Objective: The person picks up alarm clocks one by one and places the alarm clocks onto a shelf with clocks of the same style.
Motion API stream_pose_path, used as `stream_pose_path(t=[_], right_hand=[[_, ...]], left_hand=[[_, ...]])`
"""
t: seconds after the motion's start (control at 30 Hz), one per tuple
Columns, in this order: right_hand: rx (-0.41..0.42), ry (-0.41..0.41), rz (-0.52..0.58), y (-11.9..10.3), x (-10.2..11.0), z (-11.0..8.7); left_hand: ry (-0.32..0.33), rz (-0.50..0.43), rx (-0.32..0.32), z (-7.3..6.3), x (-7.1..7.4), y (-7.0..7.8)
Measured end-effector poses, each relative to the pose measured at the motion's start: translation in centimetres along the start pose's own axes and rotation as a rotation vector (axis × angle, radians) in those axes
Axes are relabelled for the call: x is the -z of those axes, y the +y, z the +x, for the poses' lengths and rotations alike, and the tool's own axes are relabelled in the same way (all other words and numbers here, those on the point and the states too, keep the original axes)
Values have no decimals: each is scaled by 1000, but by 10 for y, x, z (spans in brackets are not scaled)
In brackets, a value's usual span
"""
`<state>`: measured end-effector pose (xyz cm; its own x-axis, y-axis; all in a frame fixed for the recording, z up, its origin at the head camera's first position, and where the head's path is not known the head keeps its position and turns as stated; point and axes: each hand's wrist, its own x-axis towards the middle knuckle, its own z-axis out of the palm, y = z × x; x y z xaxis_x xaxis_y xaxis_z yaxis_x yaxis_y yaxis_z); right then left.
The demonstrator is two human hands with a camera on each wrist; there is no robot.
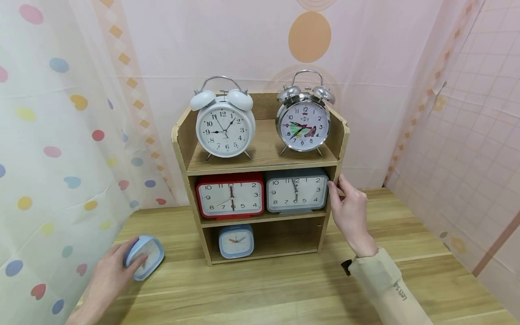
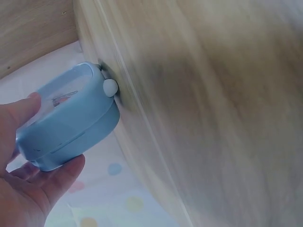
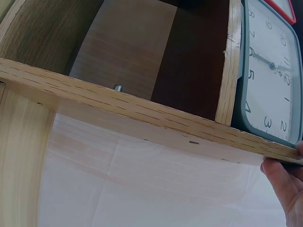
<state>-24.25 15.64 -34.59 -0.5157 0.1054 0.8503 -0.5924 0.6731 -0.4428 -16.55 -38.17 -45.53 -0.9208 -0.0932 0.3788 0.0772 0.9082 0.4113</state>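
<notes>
My left hand (image 1: 111, 273) holds a small light-blue alarm clock (image 2: 78, 120), thumb over its white face and fingers behind. The clock is tilted at the tabletop's left side; whether it touches the wood I cannot tell. At the wooden shelf (image 1: 262, 168), my right hand (image 1: 351, 212) pinches the right side panel at middle-tier height, beside a grey rectangular clock (image 1: 297, 192). A red rectangular clock (image 1: 230, 196) stands left of the grey one. On the bottom tier, at the left, sits another light-blue clock (image 1: 236, 242).
Up on the top tier stand a white twin-bell clock (image 1: 225, 128) and a silver twin-bell clock (image 1: 303, 122). The shelf rests on a wood-grain table (image 1: 260, 293). Patterned curtains (image 1: 73, 135) hang behind and at both sides.
</notes>
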Motion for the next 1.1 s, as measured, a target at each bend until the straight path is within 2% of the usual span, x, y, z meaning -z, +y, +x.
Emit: stream_pose_path(t=[0.2,0.53,0.9,1.1], right_hand=[[1,6,1,0,0,0],[8,13,0,1,-1,0],[16,12,-7,2,0,0],[5,2,-6,2,0,0]], left_hand=[[1,-6,-14,-3,1,7],[44,-17,-82,-8,0,16],[52,-47,-181,-13,0,33],[36,-59,-203,-14,0,37]])
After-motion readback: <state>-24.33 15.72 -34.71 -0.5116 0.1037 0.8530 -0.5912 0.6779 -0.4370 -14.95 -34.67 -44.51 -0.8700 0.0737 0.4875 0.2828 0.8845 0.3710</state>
